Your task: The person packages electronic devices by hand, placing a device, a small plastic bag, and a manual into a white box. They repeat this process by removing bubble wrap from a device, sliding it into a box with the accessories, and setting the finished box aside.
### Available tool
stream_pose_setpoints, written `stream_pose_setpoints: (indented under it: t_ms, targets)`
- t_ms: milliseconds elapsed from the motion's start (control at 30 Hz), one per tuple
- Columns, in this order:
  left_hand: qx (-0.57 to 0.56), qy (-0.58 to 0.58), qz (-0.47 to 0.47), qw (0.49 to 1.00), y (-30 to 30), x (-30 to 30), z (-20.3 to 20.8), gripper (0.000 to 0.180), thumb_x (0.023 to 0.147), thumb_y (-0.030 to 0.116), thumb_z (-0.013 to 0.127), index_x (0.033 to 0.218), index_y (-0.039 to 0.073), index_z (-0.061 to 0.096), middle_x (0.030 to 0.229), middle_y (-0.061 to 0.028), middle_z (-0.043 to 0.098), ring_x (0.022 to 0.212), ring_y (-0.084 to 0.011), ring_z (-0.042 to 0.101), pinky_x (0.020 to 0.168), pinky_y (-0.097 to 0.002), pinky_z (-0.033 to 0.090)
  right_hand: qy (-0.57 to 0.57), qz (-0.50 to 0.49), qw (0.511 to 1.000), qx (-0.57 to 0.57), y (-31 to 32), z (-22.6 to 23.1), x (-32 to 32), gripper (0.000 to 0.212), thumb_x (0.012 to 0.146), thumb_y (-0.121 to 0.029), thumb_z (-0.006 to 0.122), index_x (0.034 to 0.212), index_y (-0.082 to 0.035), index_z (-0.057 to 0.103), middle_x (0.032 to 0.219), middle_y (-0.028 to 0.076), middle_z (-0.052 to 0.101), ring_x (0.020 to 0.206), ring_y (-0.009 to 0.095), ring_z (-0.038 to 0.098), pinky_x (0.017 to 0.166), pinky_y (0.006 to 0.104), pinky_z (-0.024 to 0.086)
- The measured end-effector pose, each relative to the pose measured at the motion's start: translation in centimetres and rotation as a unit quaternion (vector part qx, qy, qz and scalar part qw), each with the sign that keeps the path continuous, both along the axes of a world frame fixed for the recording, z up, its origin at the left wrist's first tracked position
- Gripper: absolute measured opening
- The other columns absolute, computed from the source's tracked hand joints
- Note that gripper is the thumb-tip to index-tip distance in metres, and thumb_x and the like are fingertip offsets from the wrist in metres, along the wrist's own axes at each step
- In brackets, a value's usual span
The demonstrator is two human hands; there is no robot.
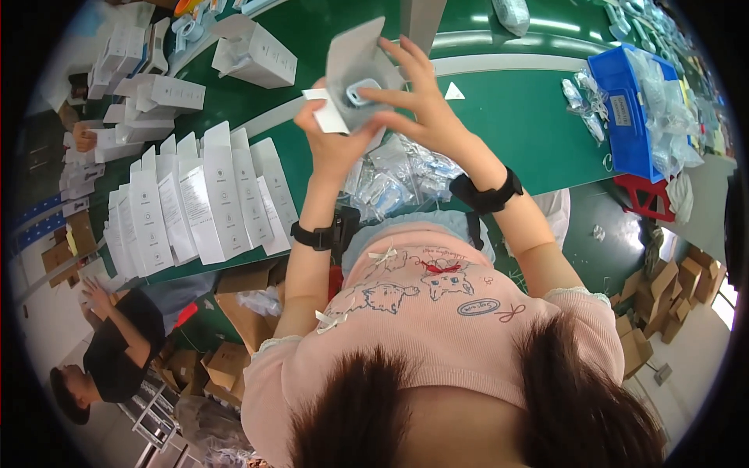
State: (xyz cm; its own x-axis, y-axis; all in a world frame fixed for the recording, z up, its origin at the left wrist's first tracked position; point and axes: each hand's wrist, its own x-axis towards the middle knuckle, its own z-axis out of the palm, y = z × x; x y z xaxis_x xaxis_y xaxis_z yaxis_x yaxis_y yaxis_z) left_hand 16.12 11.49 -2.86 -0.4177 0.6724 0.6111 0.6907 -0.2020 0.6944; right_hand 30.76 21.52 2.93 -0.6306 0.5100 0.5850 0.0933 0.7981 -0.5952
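Observation:
My left hand (334,147) is closed round the lower side of an open white carton (353,56), held up over the bench with its flaps standing out. Inside the carton's mouth sits a small light-blue and white plastic device (360,92). My right hand (433,117) is at the carton's right side with fingers spread; the index fingertip reaches in to the device, and upper fingertips are beside the raised flap. The carton's bottom is hidden. Below my hands, at the bench edge against my body, lies a heap of clear plastic bags (398,178) with light-blue and white parts in them.
A row of open white cartons (209,199) stands on the green bench (515,125) at left. Another open carton (256,56) and stacked cartons (156,97) are farther back. At right is a blue bin (620,117) of bagged parts. Another person (125,335) is at lower left.

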Motion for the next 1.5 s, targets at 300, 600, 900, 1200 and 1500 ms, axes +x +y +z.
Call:
stream_pose_setpoints:
  t_ms: [300,600,900,1200,1500]
  targets:
    - [-0.048,-0.122,0.013,0.991,-1.0,-3.5,-5.0,0.08,0.057,0.016,0.082,0.111,0.007,0.024,0.121,-0.0213,0.037,0.112,-0.0276,0.04,0.091,-0.035,0.035,-0.364,-0.127,0.912,-0.141,-0.6,-15.1,8.4,0.042,0.068,-0.01,0.067,0.108,-0.005,0.054,0.105,0.012,0.051,0.102,0.032,0.044,0.085,0.038,0.039]
    - [-0.157,-0.018,0.039,0.987,-1.7,-4.0,1.3,0.029,0.065,0.008,0.071,0.09,0.002,0.058,0.115,-0.0154,0.045,0.095,-0.0284,0.052,0.077,-0.0324,0.043,-0.314,-0.066,0.927,-0.196,-1.6,-14.4,7.9,0.029,0.064,-0.008,0.066,0.091,-0.004,0.057,0.087,0.014,0.054,0.086,0.033,0.052,0.073,0.0389,0.045]
    - [-0.152,-0.013,0.087,0.984,-0.6,-5.1,1.4,0.013,0.066,0.007,0.069,0.076,0.002,0.062,0.092,-0.0099,0.057,0.07,-0.0203,0.052,0.059,-0.0285,0.039,-0.417,-0.038,0.902,-0.106,-0.1,-12.8,9.0,0.025,0.071,-0.001,0.057,0.095,-0.003,0.053,0.082,0.015,0.056,0.079,0.033,0.056,0.071,0.0399,0.046]
    - [-0.188,-0.163,0.118,0.961,-0.8,-6.3,1.8,0.009,0.065,0.004,0.067,0.072,-0.001,0.063,0.09,-0.0104,0.062,0.068,-0.0155,0.052,0.061,-0.0247,0.039,0.101,0.031,0.943,-0.316,0.9,0.4,-0.7,0.009,0.078,0.006,0.051,0.085,0.0,0.052,0.099,0.013,0.057,0.088,0.029,0.057,0.069,0.0272,0.048]
    - [-0.137,-0.335,0.061,0.93,-0.6,-7.7,0.5,0.01,0.061,0.002,0.067,0.07,-0.002,0.064,0.091,-0.0122,0.063,0.073,-0.0151,0.056,0.064,-0.025,0.041,-0.075,0.263,0.944,0.184,2.5,0.3,-6.0,0.024,0.066,0.007,0.055,0.088,-0.002,0.056,0.096,0.01,0.058,0.094,0.024,0.054,0.072,0.0292,0.048]
